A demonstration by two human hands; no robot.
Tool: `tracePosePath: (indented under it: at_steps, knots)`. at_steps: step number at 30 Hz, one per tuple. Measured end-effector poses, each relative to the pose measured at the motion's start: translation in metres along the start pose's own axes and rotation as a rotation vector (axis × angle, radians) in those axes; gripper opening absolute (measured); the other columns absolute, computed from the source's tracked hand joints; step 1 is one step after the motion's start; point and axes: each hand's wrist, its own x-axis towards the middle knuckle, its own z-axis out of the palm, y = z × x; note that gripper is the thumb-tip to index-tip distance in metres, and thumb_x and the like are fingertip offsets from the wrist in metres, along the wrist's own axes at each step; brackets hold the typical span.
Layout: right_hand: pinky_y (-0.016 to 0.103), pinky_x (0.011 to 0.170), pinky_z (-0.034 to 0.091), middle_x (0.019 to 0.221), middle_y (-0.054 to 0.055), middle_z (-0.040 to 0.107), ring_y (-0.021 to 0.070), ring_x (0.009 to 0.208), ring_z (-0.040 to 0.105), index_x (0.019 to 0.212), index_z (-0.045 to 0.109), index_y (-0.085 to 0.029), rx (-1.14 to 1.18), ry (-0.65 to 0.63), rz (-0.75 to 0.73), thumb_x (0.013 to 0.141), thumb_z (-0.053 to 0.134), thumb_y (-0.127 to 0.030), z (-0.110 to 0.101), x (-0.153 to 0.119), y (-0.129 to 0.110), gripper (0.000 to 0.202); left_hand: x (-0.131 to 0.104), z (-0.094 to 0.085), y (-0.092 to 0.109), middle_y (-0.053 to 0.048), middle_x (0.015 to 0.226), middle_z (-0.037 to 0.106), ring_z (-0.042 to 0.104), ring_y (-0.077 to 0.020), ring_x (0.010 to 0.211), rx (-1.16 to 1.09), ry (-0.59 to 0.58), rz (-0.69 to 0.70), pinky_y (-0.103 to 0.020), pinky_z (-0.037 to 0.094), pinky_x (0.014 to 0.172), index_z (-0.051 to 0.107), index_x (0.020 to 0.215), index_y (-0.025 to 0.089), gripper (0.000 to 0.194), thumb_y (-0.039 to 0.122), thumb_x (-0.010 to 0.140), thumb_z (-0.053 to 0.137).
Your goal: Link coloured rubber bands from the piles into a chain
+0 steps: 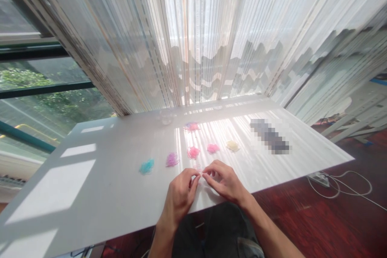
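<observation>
My left hand (pixel 182 190) and my right hand (pixel 224 179) meet near the front edge of the table, thumb and forefinger pinched on each side. Between the fingertips is a tiny pinkish strand, seemingly a rubber band, mostly hidden. Just beyond the fingers lie a few loose pink bands (pixel 197 167). Small heaps of thin coloured bands form a row farther out: teal (pixel 146 166), purple (pixel 172 159), hot pink (pixel 193 152), lighter pink (pixel 213 148) and pale yellow (pixel 232 146). Behind them sits a mixed pink and blue heap (pixel 192 127).
The white table (pixel 99 193) is striped with sunlight. A clear container (pixel 166 117) stands near its back edge. A blurred-out dark object (pixel 270 136) lies on the right. Sheer curtains (pixel 199 40) hang behind, and white cables (pixel 341 183) run over the floor at right.
</observation>
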Motion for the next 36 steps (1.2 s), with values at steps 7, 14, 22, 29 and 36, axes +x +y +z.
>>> tracePosePath:
  at_steps: [7, 14, 22, 29, 36]
  knots:
    - [0.028, 0.065, 0.052, 0.077, 0.003, 0.066, 0.0165, 0.069, 0.063, 0.090, 0.071, -0.021, -0.014, -0.009, 0.065, 0.097, 0.061, -0.029, -0.0002, 0.0010, -0.0003, 0.015, 0.0000, -0.0028, 0.0038, -0.004, 0.092, 0.073, 0.070, -0.0157, 0.075, 0.016, -0.004, 0.022, -0.025, 0.055, 0.067, 0.061, 0.103, 0.021, 0.014, 0.020, 0.105, 0.047]
    - [0.028, 0.066, 0.052, 0.077, 0.002, 0.068, 0.0158, 0.067, 0.063, 0.091, 0.071, -0.020, -0.005, -0.002, 0.057, 0.096, 0.062, -0.029, -0.0012, 0.0016, -0.0020, 0.013, -0.0007, -0.0012, 0.0020, -0.005, 0.093, 0.073, 0.071, -0.0167, 0.080, 0.014, -0.003, 0.035, -0.025, 0.056, 0.069, 0.061, 0.105, 0.020, 0.014, 0.017, 0.104, 0.047]
    - [0.027, 0.065, 0.051, 0.075, 0.002, 0.067, 0.0157, 0.067, 0.063, 0.089, 0.071, -0.020, -0.033, 0.000, 0.059, 0.097, 0.061, -0.028, -0.0001, 0.0015, -0.0024, 0.015, -0.0017, -0.0007, 0.0003, -0.005, 0.096, 0.073, 0.073, -0.0178, 0.087, 0.000, -0.023, 0.032, -0.026, 0.059, 0.074, 0.061, 0.106, 0.021, 0.016, 0.016, 0.104, 0.046]
    - [0.028, 0.064, 0.051, 0.076, 0.002, 0.068, 0.0159, 0.066, 0.063, 0.090, 0.072, -0.020, -0.046, 0.004, 0.069, 0.097, 0.061, -0.029, 0.0008, 0.0016, -0.0013, 0.015, -0.0019, -0.0001, -0.0002, -0.006, 0.097, 0.073, 0.074, -0.0185, 0.089, 0.009, -0.020, 0.044, -0.027, 0.059, 0.076, 0.061, 0.108, 0.021, 0.016, 0.016, 0.103, 0.046]
    - [0.028, 0.064, 0.052, 0.076, 0.002, 0.068, 0.0158, 0.067, 0.063, 0.090, 0.071, -0.021, -0.025, -0.013, 0.044, 0.095, 0.062, -0.028, -0.0002, 0.0016, -0.0024, 0.012, -0.0024, -0.0005, 0.0000, -0.005, 0.094, 0.073, 0.073, -0.0177, 0.084, 0.024, -0.020, 0.032, -0.026, 0.059, 0.074, 0.060, 0.105, 0.021, 0.016, 0.017, 0.104, 0.046]
